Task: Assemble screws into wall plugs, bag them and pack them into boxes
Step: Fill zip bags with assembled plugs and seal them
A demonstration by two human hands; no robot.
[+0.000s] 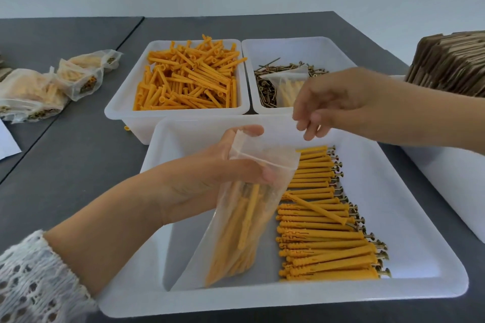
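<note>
Left hand (231, 165) grips a clear plastic bag (244, 217) near its open top, thumb across the front, fingers behind; the bag hangs down and toward the viewer from the grip, over the left part of the near white tray (420, 217). Assembled orange plugs with screws sit inside the bag, below the hand, bottom of the bag touching or just above the tray floor, can't tell which. Bag mouth stands up past the thumb, open.

Right hand (322, 105) hovers above the tray's far rim, fingers loosely curled and pointing down, holding nothing visible; well apart from the bag.

Row of assembled plugs (325, 220) lies in the tray just right of the bag, screw heads to the right. Behind the tray: bin of loose orange plugs (189, 78) on the left, bin of screws (267, 84) on the right. Filled bags (52, 86) lie on the grey table (78, 152) far left. Stack of flat cardboard (451, 63) far right.
</note>
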